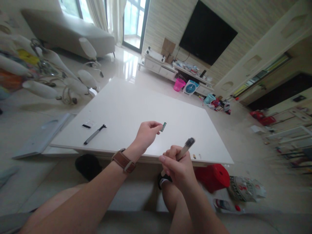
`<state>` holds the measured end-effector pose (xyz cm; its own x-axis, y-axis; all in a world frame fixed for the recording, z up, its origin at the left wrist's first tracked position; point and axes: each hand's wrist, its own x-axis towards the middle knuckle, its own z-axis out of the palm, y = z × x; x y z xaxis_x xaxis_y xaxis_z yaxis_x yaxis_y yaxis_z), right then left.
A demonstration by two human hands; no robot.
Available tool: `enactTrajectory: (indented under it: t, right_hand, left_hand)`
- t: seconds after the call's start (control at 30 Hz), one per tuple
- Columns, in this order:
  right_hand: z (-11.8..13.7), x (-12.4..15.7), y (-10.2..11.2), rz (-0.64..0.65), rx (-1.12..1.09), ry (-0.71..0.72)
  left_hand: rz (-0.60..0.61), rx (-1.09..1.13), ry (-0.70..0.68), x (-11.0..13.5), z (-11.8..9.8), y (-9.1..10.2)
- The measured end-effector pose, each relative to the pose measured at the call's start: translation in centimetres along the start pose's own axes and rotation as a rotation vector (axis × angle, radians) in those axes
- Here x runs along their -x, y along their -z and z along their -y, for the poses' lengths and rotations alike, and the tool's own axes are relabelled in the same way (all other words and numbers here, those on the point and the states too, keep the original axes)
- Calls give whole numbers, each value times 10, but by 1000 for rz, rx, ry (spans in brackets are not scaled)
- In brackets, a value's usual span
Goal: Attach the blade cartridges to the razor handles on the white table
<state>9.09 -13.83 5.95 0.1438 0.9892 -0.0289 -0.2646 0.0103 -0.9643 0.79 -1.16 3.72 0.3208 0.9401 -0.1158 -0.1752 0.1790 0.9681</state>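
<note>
My left hand (146,133) pinches a small dark green chip (163,126) between thumb and fingertips, held above the white table (122,107). A brown watch strap (123,160) is on that wrist. My right hand (177,167) is closed round the handle of a small brush (186,146), whose dark bristles point up and right, just below the chip. Both hands hover over the table's near edge.
On the table's left part lie a black pen-like tool (94,134) and a small black and white piece (88,124). Two tiny bits (196,156) sit near the front right edge. A red container (213,177) and bags are on the floor at right.
</note>
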Motion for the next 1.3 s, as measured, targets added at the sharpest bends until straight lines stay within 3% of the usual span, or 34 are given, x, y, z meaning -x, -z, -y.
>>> enactTrajectory:
  t: [1.3]
  right_hand:
    - [-5,-1,2,-10,14,-13]
  left_hand:
    - [20,-19,22,2,1,-5]
